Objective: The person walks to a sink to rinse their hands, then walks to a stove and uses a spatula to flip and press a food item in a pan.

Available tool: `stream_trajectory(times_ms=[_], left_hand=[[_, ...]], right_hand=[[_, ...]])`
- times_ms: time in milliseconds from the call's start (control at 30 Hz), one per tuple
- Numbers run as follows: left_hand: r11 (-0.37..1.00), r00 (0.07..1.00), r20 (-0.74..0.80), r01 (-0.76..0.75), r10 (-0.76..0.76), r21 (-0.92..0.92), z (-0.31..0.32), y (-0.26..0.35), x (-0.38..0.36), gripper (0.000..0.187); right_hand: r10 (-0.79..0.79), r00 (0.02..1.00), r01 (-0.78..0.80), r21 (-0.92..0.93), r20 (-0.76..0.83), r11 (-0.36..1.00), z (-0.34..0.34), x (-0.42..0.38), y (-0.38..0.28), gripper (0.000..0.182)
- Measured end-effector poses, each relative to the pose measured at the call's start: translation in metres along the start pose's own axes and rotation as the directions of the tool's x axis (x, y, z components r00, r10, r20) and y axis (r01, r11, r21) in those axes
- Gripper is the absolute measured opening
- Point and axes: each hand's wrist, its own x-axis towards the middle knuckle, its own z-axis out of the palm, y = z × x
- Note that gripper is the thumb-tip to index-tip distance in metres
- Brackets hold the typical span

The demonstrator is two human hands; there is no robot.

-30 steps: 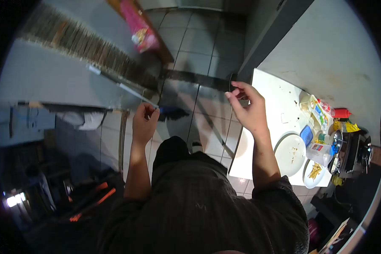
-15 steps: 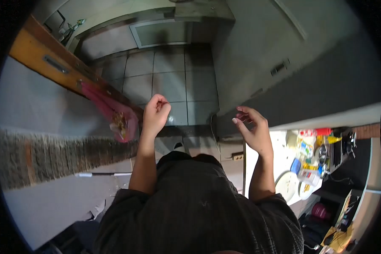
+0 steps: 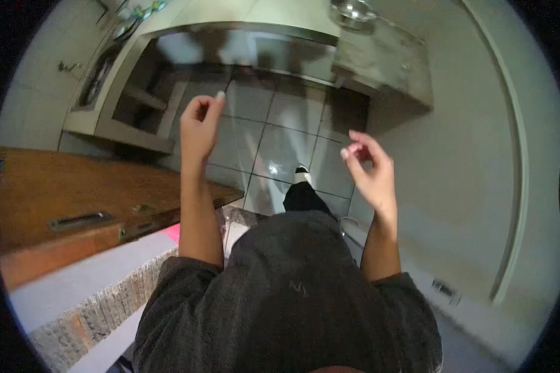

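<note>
My left hand [image 3: 199, 127] is held out over the tiled floor, its fingers loosely curled and the thumb apart from them. No object shows in it. The open wooden door [image 3: 106, 186] is the nearest thing to it, below and to its left. My right hand [image 3: 374, 177] hovers over the floor on the other side, near the pale wall. Its fingers are half bent, with a gap to the thumb and nothing visible between them. Neither hand touches anything.
A counter [image 3: 280, 15] runs along the far side, with a shiny metal pot [image 3: 353, 12] near its right part. A sink [image 3: 99, 78] lies at the left, below a tap [image 3: 70, 66]. Grey floor tiles [image 3: 230, 140] lie ahead, and my shoe [image 3: 302, 174] is on them.
I have moved forward through the doorway, and the counter is closer. The pink bag on the door has mostly slipped behind my left arm. The cluttered table at right has left view.
</note>
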Motion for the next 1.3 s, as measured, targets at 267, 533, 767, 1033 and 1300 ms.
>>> stream_trajectory(times_ms=[267, 533, 767, 1033, 1300], left_hand=[[0.999, 0.908, -0.418, -0.037, 0.032, -0.002, -0.071, -0.011, 0.131, 0.020], [0.993, 0.693, -0.718, 0.115, -0.066, 0.019, -0.151, -0.056, 0.259, 0.024], [0.985, 0.532, -0.844, 0.171, -0.060, 0.037, -0.269, -0.078, 0.334, 0.026], [0.961, 0.420, -0.903, 0.274, -0.094, 0.027, -0.373, -0.103, 0.377, 0.025], [0.954, 0.171, -0.980, 0.296, -0.104, -0.050, -0.452, -0.126, 0.425, 0.016]], right_hand=[[-0.152, 0.931, 0.107, 0.152, 0.331, 0.983, 0.084, 0.245, -0.022, 0.034], [-0.275, 0.799, 0.149, 0.268, 0.534, 0.952, 0.266, 0.391, -0.042, 0.034], [-0.239, 0.649, -0.026, 0.335, 0.722, 0.942, 0.428, 0.481, -0.095, 0.020], [-0.375, 0.532, -0.115, 0.503, 0.759, 0.857, 0.639, 0.564, -0.162, 0.020], [-0.582, 0.143, -0.134, 0.598, 0.801, 0.790, 0.896, 0.636, -0.266, 0.032]])
